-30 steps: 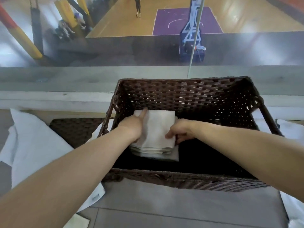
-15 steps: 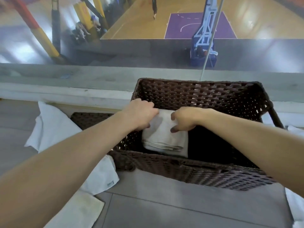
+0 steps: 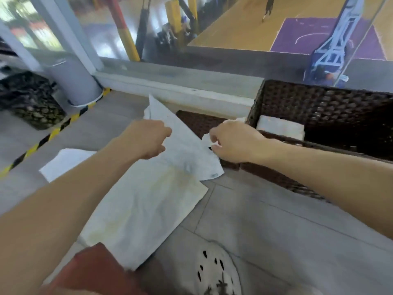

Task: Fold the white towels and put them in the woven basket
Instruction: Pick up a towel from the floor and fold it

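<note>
The dark brown woven basket (image 3: 276, 96) stands on the floor at the right, with one folded white towel (image 3: 280, 127) in its near left corner. To its left an unfolded white towel (image 3: 182, 150) lies across the basket's flat woven lid (image 3: 197, 122). My right hand (image 3: 234, 143) pinches a raised fold at that towel's right edge. Over its left edge my left hand (image 3: 148, 141) has its fingers curled; whether it grips the cloth is hidden. A larger, stained white towel (image 3: 144, 209) lies flat on the tiles under my left forearm.
A low concrete ledge (image 3: 180, 86) and a glass wall run behind the basket. A grey pillar (image 3: 72, 81), yellow-black floor tape (image 3: 53, 133) and a dark netted bundle (image 3: 27, 99) are at the left. My white perforated shoe (image 3: 217, 271) is at the bottom.
Both hands came out of the basket, leaving the folded towel inside, and moved left to the unfolded towel on the lid. The view swung left and down.
</note>
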The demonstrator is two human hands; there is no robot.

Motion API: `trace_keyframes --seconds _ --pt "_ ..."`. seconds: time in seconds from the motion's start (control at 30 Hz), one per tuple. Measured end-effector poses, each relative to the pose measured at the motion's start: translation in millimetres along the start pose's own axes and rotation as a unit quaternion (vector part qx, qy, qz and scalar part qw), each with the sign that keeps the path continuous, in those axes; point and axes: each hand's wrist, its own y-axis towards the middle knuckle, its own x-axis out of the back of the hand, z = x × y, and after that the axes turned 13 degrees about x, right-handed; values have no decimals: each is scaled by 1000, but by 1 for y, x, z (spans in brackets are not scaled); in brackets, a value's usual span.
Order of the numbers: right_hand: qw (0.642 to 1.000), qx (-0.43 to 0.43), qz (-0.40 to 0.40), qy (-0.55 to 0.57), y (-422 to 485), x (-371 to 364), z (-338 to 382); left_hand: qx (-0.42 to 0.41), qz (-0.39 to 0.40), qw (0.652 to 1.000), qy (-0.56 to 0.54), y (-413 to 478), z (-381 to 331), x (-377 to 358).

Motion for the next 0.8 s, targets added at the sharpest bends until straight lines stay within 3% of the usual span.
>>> trace_keyframes --seconds 0.07,0.2,0.37,0.5,0.6,0.67,0.73,0.8 --pt "998 7 64 26 14 -57 53 19 42 999 -12 -34 26 -32" --pt "989 15 114 90 44 -160 139 61 107 991 -50 -89 63 -97" --pt "968 114 223 12 54 -253 192 77 156 976 -131 -95 72 -140" --pt "978 138 159 -5 50 -262 179 62 175 975 -125 -83 51 -160" --pt "990 28 77 115 50 -232 154 84 234 962 -114 -82 24 -182" --pt "972 -50 12 228 48 -199 137 84 252 950 -163 -85 1 -198" --pt "952 -87 -46 291 38 -161 121 84 219 939 -253 -86 -22 -203" --pt "942 -107 -91 305 22 -124 108 92 134 934 -319 -78 -35 -201"
